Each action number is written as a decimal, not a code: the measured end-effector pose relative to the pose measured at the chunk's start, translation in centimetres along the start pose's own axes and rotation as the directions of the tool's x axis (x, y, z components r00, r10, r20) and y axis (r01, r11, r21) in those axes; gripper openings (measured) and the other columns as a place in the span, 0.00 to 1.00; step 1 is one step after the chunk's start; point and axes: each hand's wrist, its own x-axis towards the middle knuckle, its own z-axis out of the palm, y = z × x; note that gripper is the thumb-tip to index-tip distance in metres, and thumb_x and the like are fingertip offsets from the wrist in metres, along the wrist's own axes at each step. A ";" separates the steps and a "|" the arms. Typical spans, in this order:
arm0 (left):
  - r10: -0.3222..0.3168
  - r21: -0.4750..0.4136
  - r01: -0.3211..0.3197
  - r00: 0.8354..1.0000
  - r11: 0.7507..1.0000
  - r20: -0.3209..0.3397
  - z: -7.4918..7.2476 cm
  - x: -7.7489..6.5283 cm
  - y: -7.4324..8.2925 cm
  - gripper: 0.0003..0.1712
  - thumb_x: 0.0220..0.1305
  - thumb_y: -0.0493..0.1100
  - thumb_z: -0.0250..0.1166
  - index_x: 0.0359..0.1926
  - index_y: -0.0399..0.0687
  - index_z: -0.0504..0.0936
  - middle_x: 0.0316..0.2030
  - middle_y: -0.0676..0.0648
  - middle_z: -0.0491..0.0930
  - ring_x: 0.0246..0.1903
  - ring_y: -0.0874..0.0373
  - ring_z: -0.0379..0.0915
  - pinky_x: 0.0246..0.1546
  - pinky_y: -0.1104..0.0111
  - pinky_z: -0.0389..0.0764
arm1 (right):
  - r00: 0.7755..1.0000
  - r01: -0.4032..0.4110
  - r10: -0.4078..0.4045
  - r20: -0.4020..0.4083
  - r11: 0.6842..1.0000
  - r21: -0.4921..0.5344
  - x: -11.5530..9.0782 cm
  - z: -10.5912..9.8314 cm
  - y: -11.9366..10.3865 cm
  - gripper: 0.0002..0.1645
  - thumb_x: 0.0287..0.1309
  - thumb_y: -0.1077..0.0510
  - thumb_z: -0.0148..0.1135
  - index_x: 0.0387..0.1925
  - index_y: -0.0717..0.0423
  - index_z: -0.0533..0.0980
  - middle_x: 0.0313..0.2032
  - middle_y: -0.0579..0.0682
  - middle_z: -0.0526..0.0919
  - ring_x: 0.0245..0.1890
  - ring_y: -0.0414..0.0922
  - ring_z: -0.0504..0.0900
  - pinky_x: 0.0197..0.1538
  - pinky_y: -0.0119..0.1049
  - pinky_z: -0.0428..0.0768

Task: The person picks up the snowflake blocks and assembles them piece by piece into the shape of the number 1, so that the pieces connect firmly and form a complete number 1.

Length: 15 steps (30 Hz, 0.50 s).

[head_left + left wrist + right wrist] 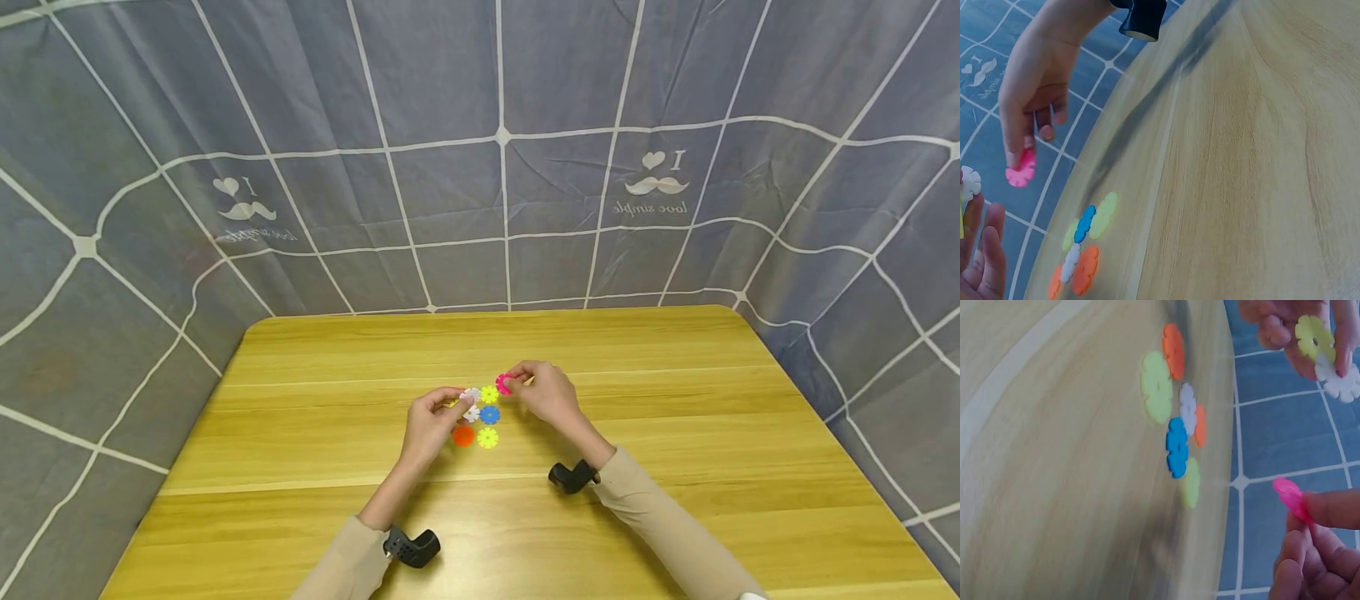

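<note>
Between thumb and fingers, my left hand [431,425] pinches a white notched plastic disc [1339,380] together with a yellow one [1315,339]. These two touch at their edges; whether they are slotted together I cannot tell. My right hand [549,396] pinches a pink notched disc [503,383] at its edge, to the right of the white one and apart from it. Both hands are raised above the tabletop. Beneath them lie a blue disc [1177,448], a white disc [1188,409], two yellow-green discs [1157,387] and two orange discs [1174,351]. The left hand partly covers some in the head view.
The discs lie flat in a close group on a wooden table [637,358]. Behind the table hangs a grey-blue curtain [450,192] with white lines, which also runs along both sides. Each wrist wears a black camera mount [572,477].
</note>
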 end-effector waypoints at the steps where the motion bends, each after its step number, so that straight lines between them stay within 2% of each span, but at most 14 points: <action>1: 0.007 0.002 -0.007 1.000 1.000 -0.007 0.0 0.1 -0.2 0.10 0.60 0.37 0.66 0.41 0.34 0.85 0.35 0.32 0.84 0.21 0.53 0.81 0.20 0.75 0.74 | 1.000 0.003 -0.003 -0.009 1.000 0.013 0.0 0.0 -0.2 0.09 0.55 0.53 0.66 0.35 0.52 0.84 0.29 0.46 0.86 0.15 0.38 0.68 0.17 0.29 0.58; 7: 0.055 0.004 -0.055 0.998 0.998 -0.027 0.0 0.2 -0.9 0.09 0.60 0.39 0.68 0.38 0.37 0.85 0.34 0.36 0.85 0.23 0.45 0.82 0.21 0.71 0.78 | 0.997 0.046 -0.041 -0.058 0.996 0.082 -0.3 -0.1 -0.9 0.08 0.55 0.55 0.67 0.36 0.53 0.85 0.27 0.46 0.86 0.16 0.37 0.69 0.18 0.28 0.59; 9: 0.063 -0.004 -0.063 0.997 0.998 -0.033 0.0 0.3 -0.9 0.09 0.59 0.40 0.69 0.37 0.37 0.86 0.34 0.37 0.85 0.23 0.46 0.81 0.21 0.71 0.77 | 0.996 0.064 -0.057 -0.068 0.993 0.097 -0.4 -0.2 -1.1 0.08 0.56 0.54 0.67 0.36 0.52 0.86 0.27 0.46 0.87 0.17 0.38 0.70 0.18 0.27 0.59; 15: 0.044 -0.021 -0.045 0.998 0.999 -0.033 -0.2 -0.7 1.4 0.09 0.58 0.38 0.69 0.37 0.34 0.86 0.37 0.35 0.85 0.25 0.41 0.80 0.22 0.72 0.77 | 0.994 0.084 -0.073 -0.078 0.985 0.148 -0.4 -0.1 -1.4 0.10 0.59 0.52 0.65 0.38 0.52 0.86 0.27 0.51 0.87 0.16 0.39 0.67 0.17 0.27 0.57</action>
